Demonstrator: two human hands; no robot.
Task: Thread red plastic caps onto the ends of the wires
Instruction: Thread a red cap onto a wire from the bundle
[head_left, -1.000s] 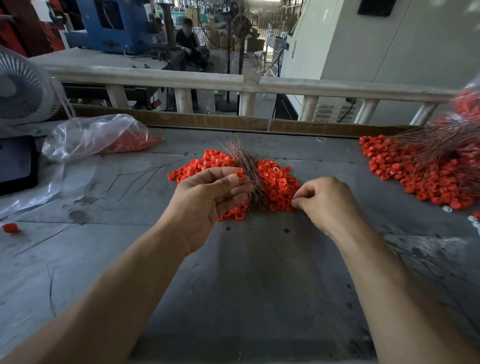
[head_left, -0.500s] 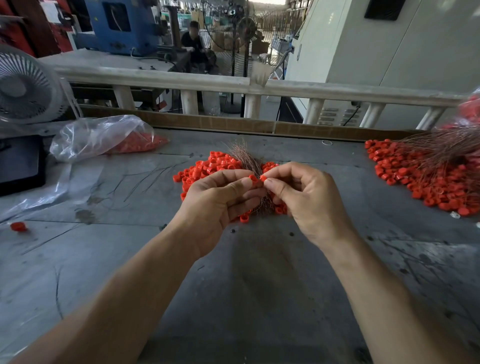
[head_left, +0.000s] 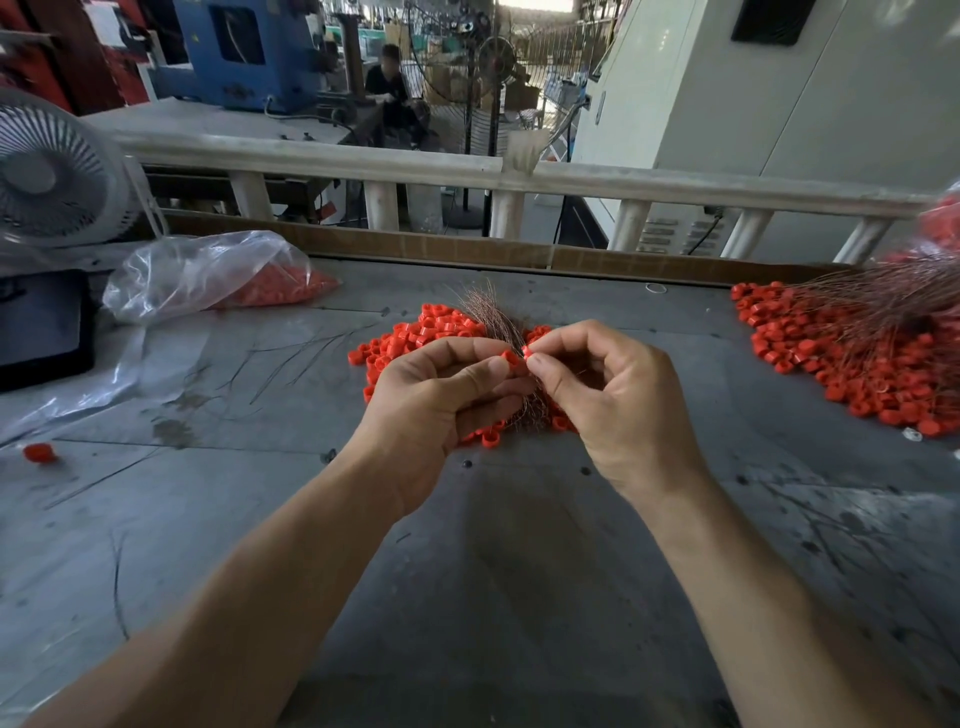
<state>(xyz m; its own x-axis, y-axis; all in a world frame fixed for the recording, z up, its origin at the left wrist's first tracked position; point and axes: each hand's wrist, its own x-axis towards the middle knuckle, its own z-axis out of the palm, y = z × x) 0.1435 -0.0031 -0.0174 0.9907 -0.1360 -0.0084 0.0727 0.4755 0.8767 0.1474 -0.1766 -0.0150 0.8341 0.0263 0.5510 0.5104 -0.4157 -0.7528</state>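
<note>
A heap of small red plastic caps (head_left: 431, 332) lies in the middle of the grey table (head_left: 493, 571), with a bundle of thin copper wires (head_left: 491, 317) across it. My left hand (head_left: 441, 405) pinches one red cap (head_left: 510, 358) between thumb and forefinger just above the heap. My right hand (head_left: 608, 400) pinches a second red cap (head_left: 530, 351) right beside the first; the two almost touch. Any wire held between my fingers is too thin to make out.
A second heap of red caps (head_left: 831, 364) with wires (head_left: 893, 296) on it lies at the right. A clear bag of caps (head_left: 208, 275) and a white fan (head_left: 52, 171) stand at the back left. One stray cap (head_left: 39, 452) lies at the left. A railing (head_left: 467, 171) borders the far side.
My right hand rose from the heap and came to my left hand, pinching a cap. Both hands now hold caps close together above the heap.
</note>
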